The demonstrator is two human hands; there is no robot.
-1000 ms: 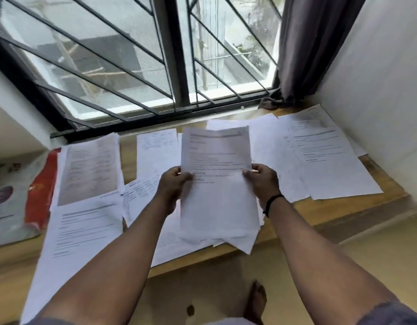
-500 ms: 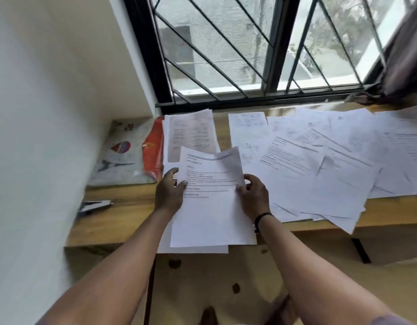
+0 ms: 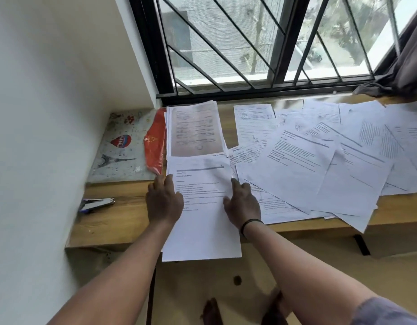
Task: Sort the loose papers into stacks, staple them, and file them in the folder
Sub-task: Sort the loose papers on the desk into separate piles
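Sheet (image 3: 202, 221) being pressed flat on worktop (image 3: 123, 221) by left hand (image 3: 164, 202) and right hand (image 3: 242, 202), fingers straight, stapler (image 3: 97, 204) left of fingers, folder (image 3: 125, 146) beyond, loose papers (image 3: 320, 160) right.

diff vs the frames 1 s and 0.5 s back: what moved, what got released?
The sheet held up in both hands a second ago now lies flat on the left stack, overhanging the desk edge. Left hand and right hand have let go and rest open on it. Stapler, folder and scattered papers unchanged.
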